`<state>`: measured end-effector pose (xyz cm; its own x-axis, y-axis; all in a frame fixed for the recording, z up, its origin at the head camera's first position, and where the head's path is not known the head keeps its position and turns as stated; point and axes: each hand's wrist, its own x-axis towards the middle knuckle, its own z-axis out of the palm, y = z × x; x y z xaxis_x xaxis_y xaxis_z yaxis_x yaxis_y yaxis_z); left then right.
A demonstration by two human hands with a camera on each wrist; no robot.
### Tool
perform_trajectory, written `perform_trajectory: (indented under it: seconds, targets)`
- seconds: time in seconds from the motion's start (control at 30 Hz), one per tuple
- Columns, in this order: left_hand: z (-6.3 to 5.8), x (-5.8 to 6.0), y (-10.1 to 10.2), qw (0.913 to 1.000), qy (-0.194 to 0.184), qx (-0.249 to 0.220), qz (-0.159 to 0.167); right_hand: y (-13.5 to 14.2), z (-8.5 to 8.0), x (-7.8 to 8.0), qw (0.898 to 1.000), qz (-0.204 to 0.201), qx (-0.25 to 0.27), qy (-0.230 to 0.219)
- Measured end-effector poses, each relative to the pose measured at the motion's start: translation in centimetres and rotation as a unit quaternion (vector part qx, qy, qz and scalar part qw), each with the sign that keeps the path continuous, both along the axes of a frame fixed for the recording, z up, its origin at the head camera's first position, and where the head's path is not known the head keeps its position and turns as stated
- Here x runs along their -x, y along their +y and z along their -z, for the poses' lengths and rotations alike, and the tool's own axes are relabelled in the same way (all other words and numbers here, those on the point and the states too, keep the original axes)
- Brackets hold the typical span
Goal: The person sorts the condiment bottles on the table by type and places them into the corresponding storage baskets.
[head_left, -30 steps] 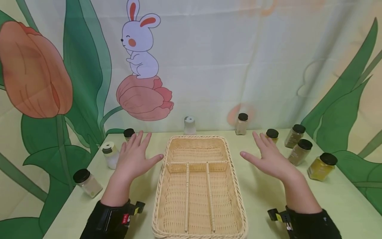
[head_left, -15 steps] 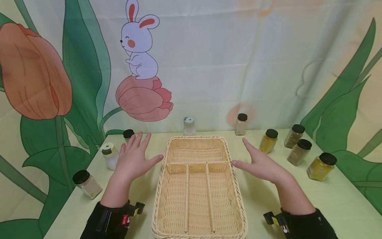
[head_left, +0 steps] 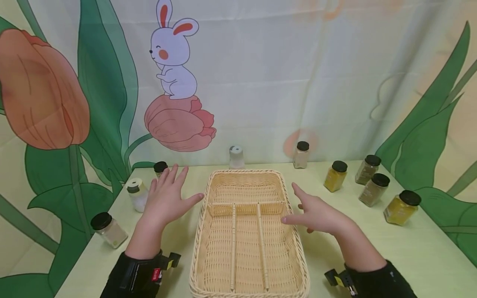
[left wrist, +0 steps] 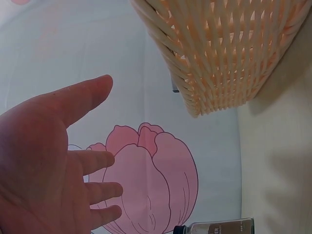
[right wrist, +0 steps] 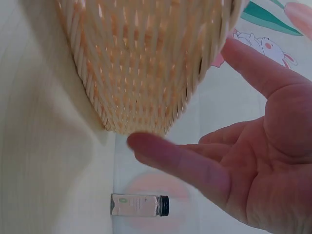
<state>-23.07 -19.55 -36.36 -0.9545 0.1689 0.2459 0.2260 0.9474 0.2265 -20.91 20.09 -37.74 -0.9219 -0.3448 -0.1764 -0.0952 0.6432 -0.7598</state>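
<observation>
A wicker basket [head_left: 246,188] with one back compartment and three long front ones stands in the middle of the table. My left hand [head_left: 167,203] hovers at its left side, fingers spread, thumb towards the rim. It holds nothing, and a black-lidded jar [head_left: 161,167] is partly hidden behind its fingertips. Over on the right side, my right hand [head_left: 316,213] is at the basket's edge. Its thumb reaches over the rim and its index finger points forward, while the other fingers bend loosely below. The palm [right wrist: 273,165] is bare in the right wrist view.
On the left stand a white-lidded jar [head_left: 138,198] and a tilted-looking black-lidded jar [head_left: 112,231]. At the back are a pale shaker [head_left: 236,157] and a small jar [head_left: 301,155]. Yellow jars [head_left: 335,178] and brownish jars [head_left: 374,191] stand right. A printed curtain [head_left: 261,82] hangs behind.
My right hand has moved left and nearer to me, from beside the jars to the basket's right rim, its lower fingers bending in. The left hand has stayed in place.
</observation>
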Motion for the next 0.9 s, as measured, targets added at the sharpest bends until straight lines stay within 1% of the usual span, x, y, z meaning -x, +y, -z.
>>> perform_trajectory:
  seconds: [0.1,0.27,0.37,0.53,0.67,0.9]
  targets:
    - [0.0,0.0,-0.1,1.0000,0.002,0.000,-0.002,-0.5,0.3,0.0,1.000,0.005,0.018,-0.020]
    - [0.0,-0.1,0.0,1.0000,0.003,0.000,-0.004,-1.1,0.7,0.1,0.999,0.010,0.028,-0.032]
    - [-0.1,-0.1,0.0,1.0000,0.004,-0.002,-0.004,-1.4,0.9,0.2,0.999,0.009,0.029,-0.033]
    - [-0.2,-0.1,0.0,1.0000,0.001,-0.001,-0.003,-1.7,1.1,0.1,0.999,-0.005,0.031,-0.038]
    - [-0.1,-0.1,0.0,1.0000,0.000,0.001,-0.001,-1.8,1.1,0.0,0.999,-0.007,0.029,-0.041]
    - [0.1,0.0,-0.1,1.0000,0.006,-0.001,-0.001,-2.2,1.2,-0.1,0.999,-0.008,0.023,-0.030]
